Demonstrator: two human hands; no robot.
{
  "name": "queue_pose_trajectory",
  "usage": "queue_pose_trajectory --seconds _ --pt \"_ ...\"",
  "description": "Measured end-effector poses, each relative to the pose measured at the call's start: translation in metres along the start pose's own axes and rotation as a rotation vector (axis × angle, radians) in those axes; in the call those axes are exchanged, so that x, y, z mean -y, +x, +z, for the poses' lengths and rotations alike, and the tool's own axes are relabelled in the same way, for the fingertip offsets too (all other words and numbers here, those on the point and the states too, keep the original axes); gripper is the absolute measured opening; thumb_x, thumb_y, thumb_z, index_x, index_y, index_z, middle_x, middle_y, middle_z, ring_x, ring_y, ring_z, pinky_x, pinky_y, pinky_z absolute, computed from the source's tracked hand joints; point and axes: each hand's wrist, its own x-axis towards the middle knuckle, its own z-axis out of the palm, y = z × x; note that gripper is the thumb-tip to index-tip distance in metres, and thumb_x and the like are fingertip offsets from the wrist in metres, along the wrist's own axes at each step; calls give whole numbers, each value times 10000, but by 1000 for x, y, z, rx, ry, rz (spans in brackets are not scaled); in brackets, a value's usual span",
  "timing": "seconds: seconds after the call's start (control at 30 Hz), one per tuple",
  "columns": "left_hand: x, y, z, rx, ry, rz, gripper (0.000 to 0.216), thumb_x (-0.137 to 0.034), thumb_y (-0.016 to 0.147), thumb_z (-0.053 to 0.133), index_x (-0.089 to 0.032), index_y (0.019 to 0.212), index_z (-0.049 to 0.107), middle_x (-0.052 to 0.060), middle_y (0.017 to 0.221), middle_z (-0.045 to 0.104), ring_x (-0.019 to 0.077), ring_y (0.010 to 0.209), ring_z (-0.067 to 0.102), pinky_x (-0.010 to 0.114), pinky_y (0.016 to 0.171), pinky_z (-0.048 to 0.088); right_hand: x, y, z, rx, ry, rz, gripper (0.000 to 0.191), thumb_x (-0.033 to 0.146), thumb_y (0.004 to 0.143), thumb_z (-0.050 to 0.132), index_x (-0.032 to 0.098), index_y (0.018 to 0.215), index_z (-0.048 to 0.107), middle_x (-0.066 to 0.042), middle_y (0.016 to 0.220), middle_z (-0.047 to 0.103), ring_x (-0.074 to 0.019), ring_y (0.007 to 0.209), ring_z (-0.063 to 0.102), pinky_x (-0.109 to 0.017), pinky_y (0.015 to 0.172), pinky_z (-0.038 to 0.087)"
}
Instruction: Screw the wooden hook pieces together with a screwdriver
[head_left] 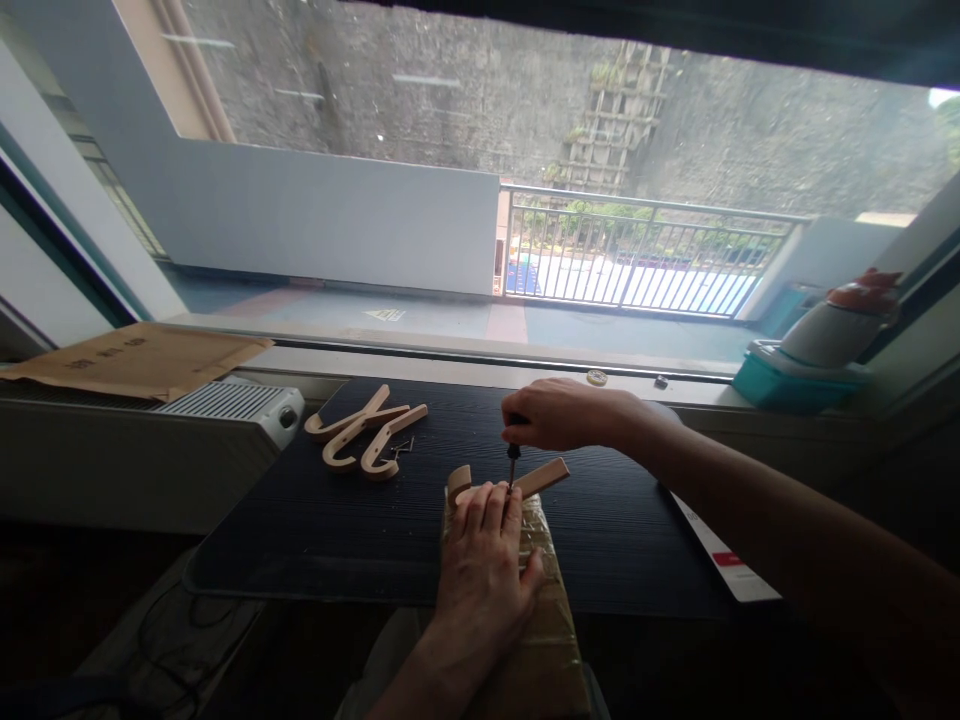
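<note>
My right hand (555, 412) is closed around the dark handle of a screwdriver (514, 451), which stands upright. Its shaft runs down to a curved wooden hook (549, 478) beside my left fingertips. My left hand (487, 560) presses that hook against the end of a cardboard box (564, 630) wrapped in clear tape. The hook's straight arm sticks out to the right and its curled end to the left; my fingers cover the middle. Whatever the screwdriver tip touches is too small to make out. On the left lie three similar wooden hooks (384, 450) beside several small screws (406, 446).
The dark table (322, 540) stands against a window sill. A brown envelope (142, 360) rests on a white heater (232, 399) at the left. A white sheet or box (731, 560) lies at right. A teal box (795, 380) and a tape roll (596, 377) sit on the sill.
</note>
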Motion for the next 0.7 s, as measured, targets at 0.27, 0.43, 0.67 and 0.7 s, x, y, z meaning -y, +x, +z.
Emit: queue_pose_trajectory --seconds 0.27,0.43,0.67,0.7 --pt "0 1 -1 -4 7 -8 536 -414 811 483 -130 1265 512 114 1294 512 284 1218 396 446 1041 284 8 -4 -10 23 -11 -55 235 224 787 544 215 984 672 -24 860 673 -120 697 543 -226 554 319" --pt "0 2 -1 14 -2 -12 548 -415 811 486 -118 1272 506 119 1307 503 286 1226 390 450 1050 274 2 -2 -3 33 25 -55 207 241 810 512 198 930 675 -22 838 665 -120 695 535 -226 557 330" --pt "-1 0 -1 13 6 -6 539 -409 823 474 -123 1279 495 120 1307 497 287 1224 389 453 1047 274 -3 3 3 11 42 -17 261 335 837 482 178 922 673 -46 828 661 -125 683 542 -236 562 338" --pt "-1 0 -1 14 6 -7 539 -410 826 470 -123 1281 493 119 1310 495 286 1228 385 452 1050 271 -2 4 3 5 31 -13 268 340 840 478 175 915 674 -48 825 661 -124 673 540 -237 556 336"
